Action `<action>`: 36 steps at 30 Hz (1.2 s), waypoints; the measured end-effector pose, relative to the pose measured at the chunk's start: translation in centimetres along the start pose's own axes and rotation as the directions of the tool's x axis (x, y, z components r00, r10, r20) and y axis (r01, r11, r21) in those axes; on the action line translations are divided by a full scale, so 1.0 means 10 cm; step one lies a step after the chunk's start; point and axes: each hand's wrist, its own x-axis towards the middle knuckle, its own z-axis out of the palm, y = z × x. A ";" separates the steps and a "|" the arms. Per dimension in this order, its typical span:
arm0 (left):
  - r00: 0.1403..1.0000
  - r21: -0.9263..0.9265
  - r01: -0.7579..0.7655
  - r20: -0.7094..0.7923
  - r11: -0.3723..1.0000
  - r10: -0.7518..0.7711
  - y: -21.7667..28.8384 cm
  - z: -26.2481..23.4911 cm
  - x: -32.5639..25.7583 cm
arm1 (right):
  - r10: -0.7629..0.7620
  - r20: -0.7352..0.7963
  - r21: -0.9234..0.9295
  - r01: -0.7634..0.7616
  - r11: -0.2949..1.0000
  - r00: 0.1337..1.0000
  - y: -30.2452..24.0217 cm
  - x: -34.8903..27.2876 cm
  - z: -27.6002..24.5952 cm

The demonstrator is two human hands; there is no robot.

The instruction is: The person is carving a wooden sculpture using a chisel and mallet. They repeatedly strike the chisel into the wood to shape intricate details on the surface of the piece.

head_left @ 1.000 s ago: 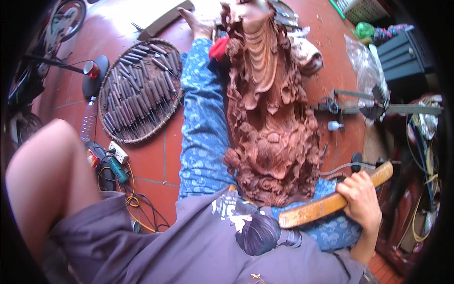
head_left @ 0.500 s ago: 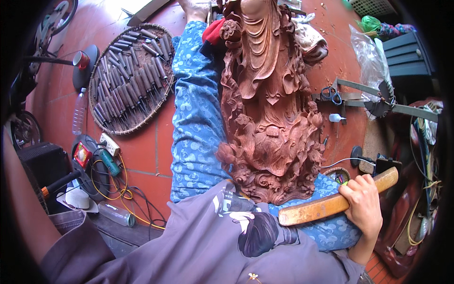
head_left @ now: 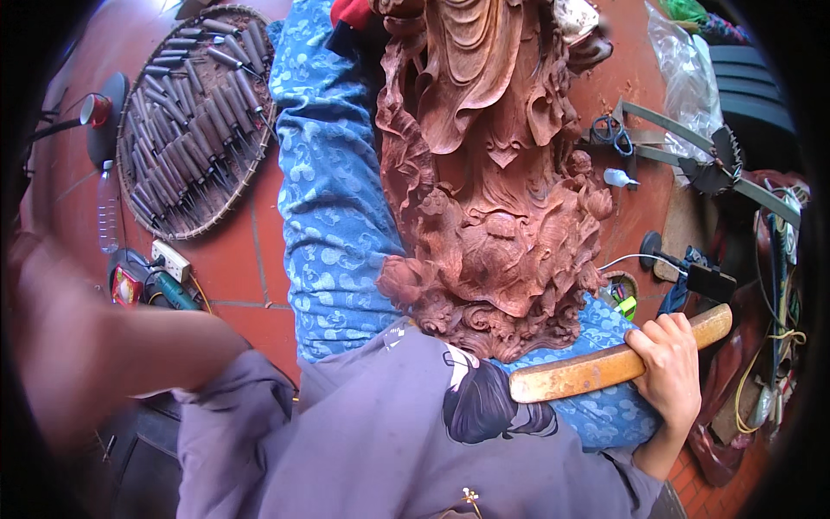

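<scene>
Red tiled floor [head_left: 251,251], right hand [head_left: 670,368] gripping wooden mallet [head_left: 605,368], beside carved statue [head_left: 493,190]

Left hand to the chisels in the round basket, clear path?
Probably yes. The left hand itself is out of view; only its blurred forearm shows at lower left. The basket of chisels lies on that side, with just tiles and small tools between. The right hand grips a wooden mallet.

The carved statue [head_left: 493,190] is reddish brown all over and lies on a blue cloth [head_left: 333,182] printed with a paler blue cloud-like pattern. The wooden mallet [head_left: 605,363] is yellow-tan with worn darker patches, and the shirt [head_left: 389,441] is grey-purple with a black-and-white print. The floor tiles [head_left: 242,251] are terracotta red.
</scene>
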 end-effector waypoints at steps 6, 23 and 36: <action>0.745 -0.296 0.608 0.534 0.736 -0.401 0.35 0.36 -1.44 | 0.003 0.078 0.045 -0.007 0.999 0.997 0.02 0.11 0.00; 0.577 -0.147 0.817 0.180 0.558 -0.797 -1.33 -0.13 -1.88 | -0.069 -0.013 0.076 0.069 0.995 0.998 0.14 0.16 -0.12; 0.580 0.154 0.801 0.039 0.579 -0.814 -2.55 -0.97 -2.49 | -0.130 -0.154 0.228 0.164 0.960 0.979 0.37 0.25 -0.06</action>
